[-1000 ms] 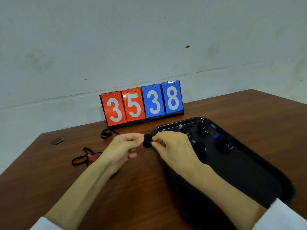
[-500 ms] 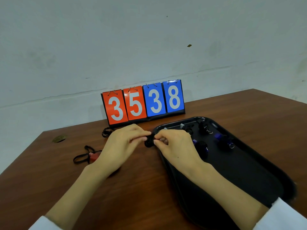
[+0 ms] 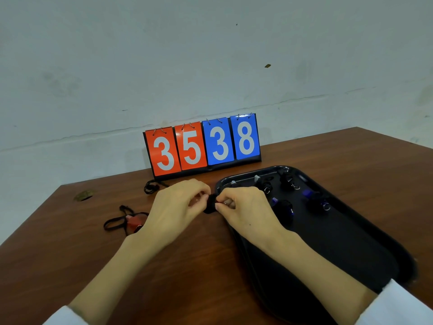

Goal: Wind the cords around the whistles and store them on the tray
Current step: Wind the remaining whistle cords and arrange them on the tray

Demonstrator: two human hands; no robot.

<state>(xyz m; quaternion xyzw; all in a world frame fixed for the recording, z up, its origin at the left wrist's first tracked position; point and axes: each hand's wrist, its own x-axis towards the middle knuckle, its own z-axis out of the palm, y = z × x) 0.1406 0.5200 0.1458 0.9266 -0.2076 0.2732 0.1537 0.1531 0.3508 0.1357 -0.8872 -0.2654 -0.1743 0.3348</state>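
We pinch the cord-wrapped whistle (image 3: 210, 204) between our left hand (image 3: 178, 205) and right hand (image 3: 243, 208), just beside the far-left corner of the tray (image 3: 351, 242); we judge the last turns need tension; any loose end wants tucking under before we set it inside.

Over the last second I see the left hand (image 3: 174, 205) draw in, its fingers curling tighter against the black wound whistle (image 3: 210, 204), which the right hand (image 3: 243, 208) has lowered slightly beside the tray (image 3: 219, 184) rim.
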